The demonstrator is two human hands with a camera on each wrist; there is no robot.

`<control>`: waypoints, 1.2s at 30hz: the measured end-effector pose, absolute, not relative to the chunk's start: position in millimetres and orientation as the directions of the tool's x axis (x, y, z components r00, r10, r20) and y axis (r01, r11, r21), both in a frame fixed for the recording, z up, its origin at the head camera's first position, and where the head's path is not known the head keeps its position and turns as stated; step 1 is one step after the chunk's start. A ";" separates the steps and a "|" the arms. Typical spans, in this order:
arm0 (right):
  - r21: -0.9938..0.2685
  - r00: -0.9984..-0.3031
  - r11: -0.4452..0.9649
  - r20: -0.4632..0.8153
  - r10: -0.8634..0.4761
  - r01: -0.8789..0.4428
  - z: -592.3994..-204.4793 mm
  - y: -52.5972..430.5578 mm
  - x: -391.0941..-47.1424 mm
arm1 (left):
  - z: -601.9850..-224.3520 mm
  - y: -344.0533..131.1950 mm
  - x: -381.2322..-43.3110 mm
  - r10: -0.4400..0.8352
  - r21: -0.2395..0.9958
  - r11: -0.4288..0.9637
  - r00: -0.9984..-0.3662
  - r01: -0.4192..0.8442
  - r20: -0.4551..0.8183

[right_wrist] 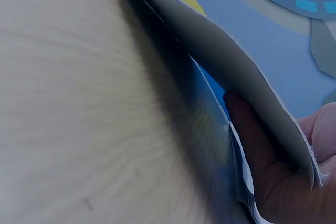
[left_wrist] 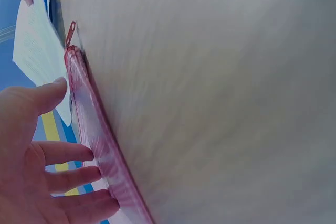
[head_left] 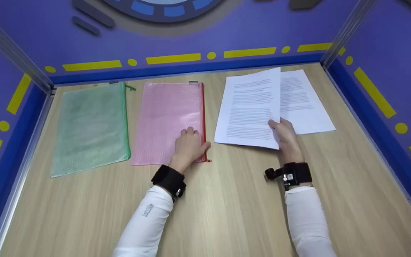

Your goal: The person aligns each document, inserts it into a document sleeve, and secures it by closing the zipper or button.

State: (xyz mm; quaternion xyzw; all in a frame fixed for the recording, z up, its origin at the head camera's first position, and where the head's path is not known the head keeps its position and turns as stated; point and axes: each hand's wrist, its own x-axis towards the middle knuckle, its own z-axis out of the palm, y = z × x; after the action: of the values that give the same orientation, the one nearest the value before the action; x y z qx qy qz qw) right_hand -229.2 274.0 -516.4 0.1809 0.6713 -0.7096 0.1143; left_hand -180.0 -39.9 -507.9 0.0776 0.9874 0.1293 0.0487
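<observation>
My right hand (head_left: 287, 137) pinches printed sheets of paper (head_left: 250, 107) at their right edge, thumb on top and fingers beneath. In the right wrist view the held paper (right_wrist: 247, 77) is lifted off the table, with a finger under it. Another printed sheet (head_left: 303, 103) lies behind and to the right, partly covered. My left hand (head_left: 188, 145) is over the lower right of a pink mesh zipper pouch (head_left: 170, 114), its fingers extended and its thumb near the red zipper. In the left wrist view the fingertips (left_wrist: 89, 155) are at the pouch's surface.
A green mesh zipper pouch (head_left: 91, 128) lies flat on the left side of the wooden table (head_left: 223, 214). Purple-blue panels (head_left: 177, 46) with yellow markings enclose the table at the back and both sides.
</observation>
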 end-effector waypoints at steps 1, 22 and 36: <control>-0.913 -0.910 -0.074 -0.407 0.081 0.402 -516.5 273.9 -229.3 | -508.4 -38.5 -180.6 0.160 0.249 0.959 -0.984 0.135 -0.082; -0.904 -0.906 -0.105 -0.420 0.048 0.414 -516.2 274.6 -229.0 | -508.9 -41.8 -183.6 0.143 0.266 0.958 -0.984 0.111 -0.106; -0.879 -0.894 -0.187 -0.448 0.010 0.439 -514.5 271.9 -229.7 | -509.0 -42.1 -184.0 0.106 0.240 0.965 -0.994 0.107 0.019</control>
State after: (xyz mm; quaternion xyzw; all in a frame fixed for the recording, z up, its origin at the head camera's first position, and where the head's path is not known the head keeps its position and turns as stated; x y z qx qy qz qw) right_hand -229.7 271.9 -514.5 0.1807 0.6213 -0.7489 0.1429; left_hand -184.0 -42.1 -509.0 0.0536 0.9912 0.1210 -0.0028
